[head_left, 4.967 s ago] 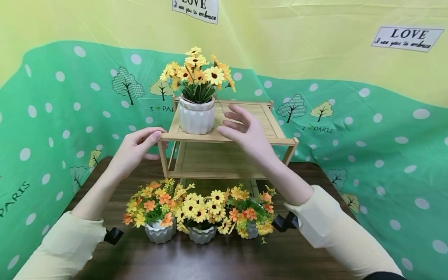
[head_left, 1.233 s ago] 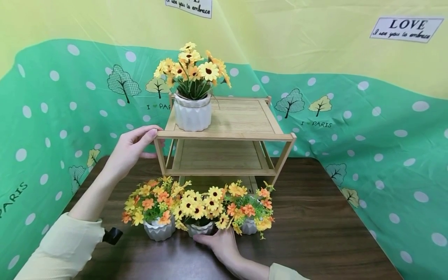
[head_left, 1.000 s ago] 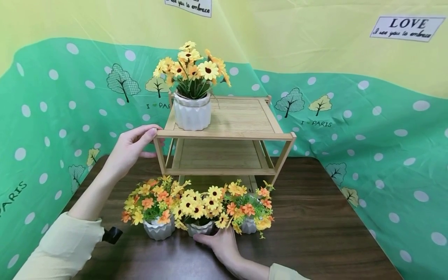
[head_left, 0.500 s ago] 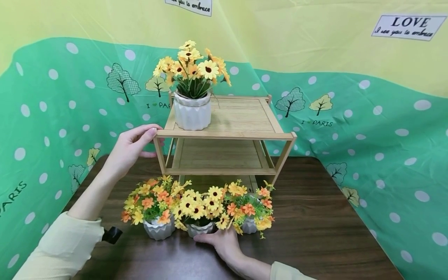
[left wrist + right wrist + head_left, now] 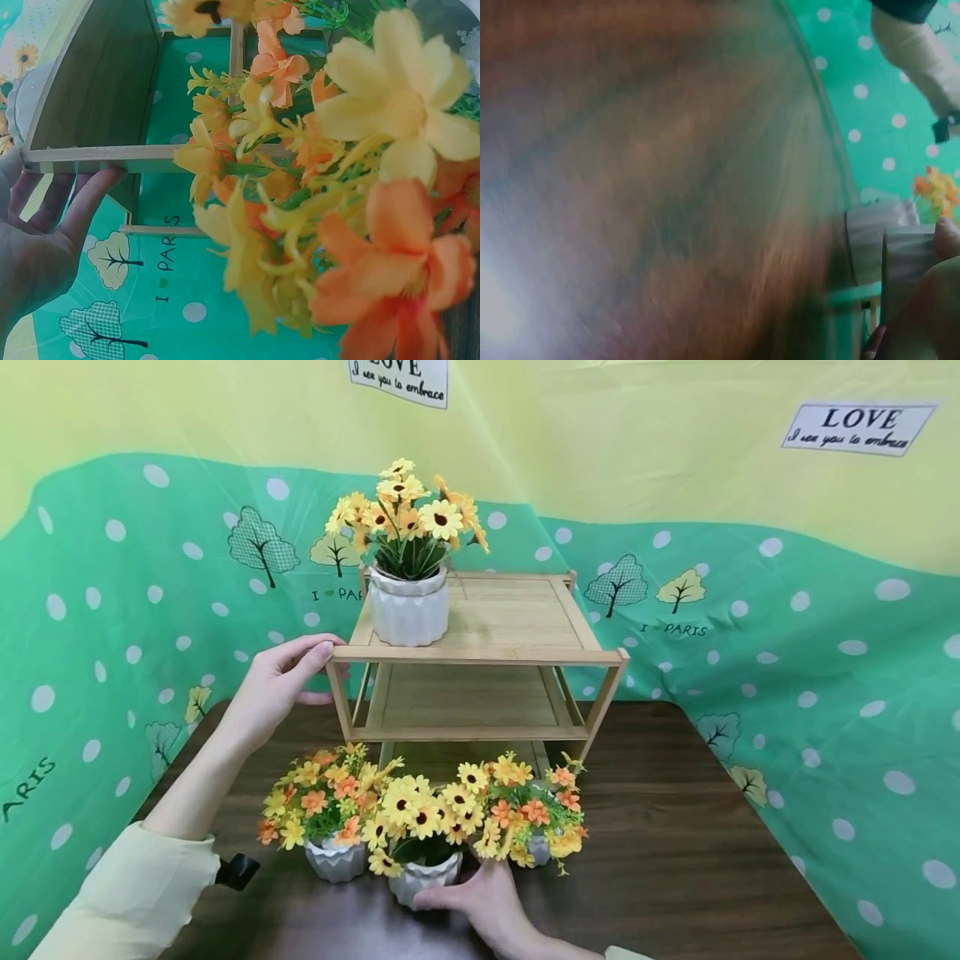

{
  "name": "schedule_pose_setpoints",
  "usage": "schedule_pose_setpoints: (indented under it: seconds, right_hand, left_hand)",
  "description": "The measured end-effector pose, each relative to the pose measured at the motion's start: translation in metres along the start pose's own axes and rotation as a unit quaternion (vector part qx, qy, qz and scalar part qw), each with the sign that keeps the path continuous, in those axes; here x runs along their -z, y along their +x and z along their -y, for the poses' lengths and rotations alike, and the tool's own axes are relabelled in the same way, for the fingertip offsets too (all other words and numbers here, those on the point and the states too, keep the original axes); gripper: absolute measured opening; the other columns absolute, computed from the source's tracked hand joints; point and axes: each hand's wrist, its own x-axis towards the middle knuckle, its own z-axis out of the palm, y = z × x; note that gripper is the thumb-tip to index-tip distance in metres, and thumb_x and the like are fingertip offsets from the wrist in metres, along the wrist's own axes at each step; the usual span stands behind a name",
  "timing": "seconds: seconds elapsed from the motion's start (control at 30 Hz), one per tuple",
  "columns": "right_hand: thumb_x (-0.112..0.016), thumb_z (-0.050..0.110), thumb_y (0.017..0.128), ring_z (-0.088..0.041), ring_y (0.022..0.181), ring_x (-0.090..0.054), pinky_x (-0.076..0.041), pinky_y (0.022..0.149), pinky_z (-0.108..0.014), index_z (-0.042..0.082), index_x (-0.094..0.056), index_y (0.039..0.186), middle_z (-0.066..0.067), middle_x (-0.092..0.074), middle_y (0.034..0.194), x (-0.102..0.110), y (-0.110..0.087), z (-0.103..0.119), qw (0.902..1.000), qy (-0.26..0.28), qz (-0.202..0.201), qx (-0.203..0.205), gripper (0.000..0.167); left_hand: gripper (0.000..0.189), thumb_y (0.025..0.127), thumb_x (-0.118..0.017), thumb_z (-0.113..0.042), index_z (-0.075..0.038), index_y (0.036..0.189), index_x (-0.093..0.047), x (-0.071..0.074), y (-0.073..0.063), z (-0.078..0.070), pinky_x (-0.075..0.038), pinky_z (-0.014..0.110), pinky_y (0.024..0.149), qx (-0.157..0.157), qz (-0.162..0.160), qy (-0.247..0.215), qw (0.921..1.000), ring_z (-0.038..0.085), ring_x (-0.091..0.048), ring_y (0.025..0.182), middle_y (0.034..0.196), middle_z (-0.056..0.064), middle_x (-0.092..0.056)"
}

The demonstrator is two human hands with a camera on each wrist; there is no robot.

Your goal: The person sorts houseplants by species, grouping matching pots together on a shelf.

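My left hand (image 5: 273, 689) grips the front left corner of a light bamboo shelf rack (image 5: 517, 622), thumb on the top rail; the left wrist view shows the same hand (image 5: 41, 251) with fingers under the rail. My right hand (image 5: 495, 902) holds the middle flowerpot (image 5: 420, 883), a fluted white pot of yellow daisies with dark centres. That pot tilts to the left, its right side hidden by the hand. In the right wrist view a pale pot (image 5: 907, 270) shows beside the fingers. Another white pot of yellow daisies (image 5: 408, 610) stands at the left on the top board.
Pots of orange and yellow flowers stand left (image 5: 336, 860) and right (image 5: 538, 847) of the held pot, on the dark wooden table (image 5: 675, 860). The rack's middle board (image 5: 472, 697) lies under the top one. A printed cloth (image 5: 825, 693) hangs behind.
Five seconds ago my right hand was beside the upper pot; it moved down to the middle pot. Since half a second ago that pot has shifted toward me and tilted. My left hand keeps its grip.
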Motion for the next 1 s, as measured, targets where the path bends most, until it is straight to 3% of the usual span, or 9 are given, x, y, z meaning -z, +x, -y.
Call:
schedule_pose_setpoints:
  seconds: [0.1, 0.2, 0.3, 0.4, 0.53, 0.67, 0.8, 0.87, 1.0]
  right_hand:
    - [-0.101, 0.029, 0.061, -0.017, 0.129, -0.059, -0.042, 0.114, -0.019, 0.028, -0.059, 0.138, 0.006, -0.067, 0.135, 0.002, -0.008, 0.003, 0.9988, 0.035, 0.033, 0.004, 0.087]
    - [-0.100, 0.023, 0.063, -0.019, 0.126, -0.063, -0.045, 0.110, -0.016, 0.024, -0.062, 0.137, 0.002, -0.070, 0.133, 0.005, -0.015, 0.008, 0.9941, 0.082, 0.071, -0.001, 0.083]
    - [-0.101, 0.024, 0.063, -0.020, 0.132, -0.061, -0.048, 0.111, -0.018, 0.019, -0.057, 0.143, -0.002, -0.067, 0.139, 0.008, -0.020, 0.015, 0.9930, 0.091, 0.076, -0.008, 0.091]
    - [-0.101, 0.026, 0.063, -0.016, 0.137, -0.055, -0.043, 0.114, -0.015, 0.025, -0.051, 0.148, 0.002, -0.063, 0.145, 0.014, -0.022, 0.025, 0.9941, 0.081, 0.072, -0.005, 0.099]
    - [-0.100, 0.033, 0.065, -0.014, 0.132, -0.058, -0.047, 0.114, -0.027, 0.028, -0.054, 0.146, 0.004, -0.066, 0.140, 0.023, -0.022, 0.038, 0.9956, 0.044, 0.082, -0.010, 0.094]
    - [-0.099, 0.038, 0.065, -0.020, 0.126, -0.060, -0.052, 0.110, -0.044, 0.009, -0.057, 0.143, -0.011, -0.065, 0.141, 0.033, -0.024, 0.052, 0.9966, 0.014, 0.078, -0.023, 0.094]
    - [-0.099, 0.036, 0.065, -0.021, 0.126, -0.059, -0.048, 0.112, -0.046, 0.006, -0.062, 0.137, -0.012, -0.067, 0.136, 0.042, -0.025, 0.067, 0.9974, 0.013, 0.070, -0.011, 0.087]
    - [-0.099, 0.032, 0.064, -0.019, 0.125, -0.061, -0.047, 0.113, -0.042, 0.010, -0.064, 0.135, -0.005, -0.071, 0.130, 0.046, -0.024, 0.076, 0.9975, 0.021, 0.067, 0.004, 0.082]
    - [-0.099, 0.024, 0.064, -0.018, 0.117, -0.067, -0.051, 0.108, -0.027, 0.010, -0.064, 0.135, -0.004, -0.074, 0.126, 0.057, -0.022, 0.094, 0.9966, 0.048, 0.060, 0.030, 0.080]
  left_hand:
    - [0.038, 0.108, -0.052, -0.040, -0.016, 0.136, -0.063, -0.001, 0.000, 0.002, -0.068, 0.033, 0.080, -0.007, 0.005, -0.007, 0.9999, 0.004, -0.066, 0.112, 0.112, -0.009, -0.071]
    - [0.039, 0.108, -0.052, -0.039, -0.014, 0.136, -0.063, -0.002, 0.000, 0.002, -0.068, 0.033, 0.080, -0.009, 0.007, -0.009, 0.9999, 0.004, -0.067, 0.111, 0.111, -0.009, -0.071]
    - [0.041, 0.108, -0.052, -0.040, -0.013, 0.136, -0.063, -0.003, -0.001, 0.003, -0.068, 0.034, 0.080, -0.004, 0.002, -0.008, 1.0000, 0.004, -0.067, 0.111, 0.109, -0.010, -0.072]
    - [0.042, 0.108, -0.052, -0.041, -0.013, 0.136, -0.063, -0.003, -0.003, 0.003, -0.068, 0.037, 0.081, 0.002, -0.007, -0.005, 1.0000, 0.005, -0.067, 0.111, 0.107, -0.011, -0.072]
    - [0.042, 0.107, -0.052, -0.042, -0.013, 0.136, -0.063, -0.002, -0.002, 0.000, -0.068, 0.038, 0.080, 0.000, -0.014, -0.001, 0.9999, 0.006, -0.066, 0.110, 0.107, -0.011, -0.072]
    - [0.041, 0.108, -0.052, -0.042, -0.015, 0.136, -0.064, -0.002, -0.001, -0.002, -0.068, 0.036, 0.080, -0.007, -0.011, 0.004, 0.9999, 0.005, -0.066, 0.110, 0.109, -0.011, -0.071]
    - [0.040, 0.108, -0.052, -0.041, -0.016, 0.136, -0.063, -0.001, -0.002, -0.003, -0.068, 0.033, 0.080, -0.007, -0.002, 0.007, 1.0000, 0.004, -0.064, 0.112, 0.112, -0.012, -0.070]
    - [0.040, 0.108, -0.052, -0.042, -0.016, 0.137, -0.063, -0.001, -0.003, -0.003, -0.068, 0.031, 0.079, -0.002, -0.001, 0.007, 1.0000, 0.003, -0.063, 0.113, 0.112, -0.013, -0.070]
    - [0.041, 0.108, -0.052, -0.042, -0.016, 0.137, -0.063, -0.002, -0.003, -0.002, -0.068, 0.030, 0.078, 0.000, -0.003, 0.003, 1.0000, 0.003, -0.064, 0.112, 0.109, -0.012, -0.071]
